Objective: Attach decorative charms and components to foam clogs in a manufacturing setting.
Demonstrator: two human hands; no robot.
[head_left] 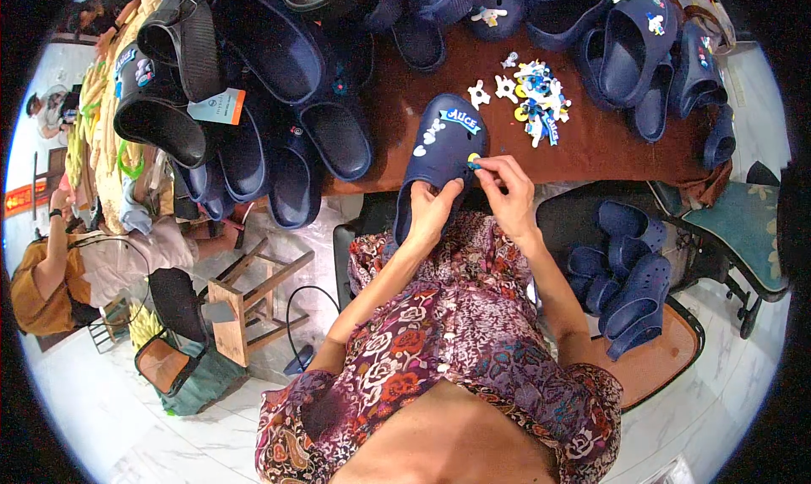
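Note:
A navy foam clog lies toe away from me at the front edge of the brown-covered table. My left hand is closed round its opening, with the thumb along the inner side. White charms and a blue banner charm sit on the clog's upper. At its right side, my right hand pinches a small yellow and blue shoe charm between thumb and fingers, against or very close to the clog; whether it is seated in a hole cannot be told. Past my right hand lies a heap of loose charms.
Navy and black clogs crowd the table's left and far sides; more decorated ones stand at right. Several navy clogs rest on a chair to my right. A wooden stool and another person are at left.

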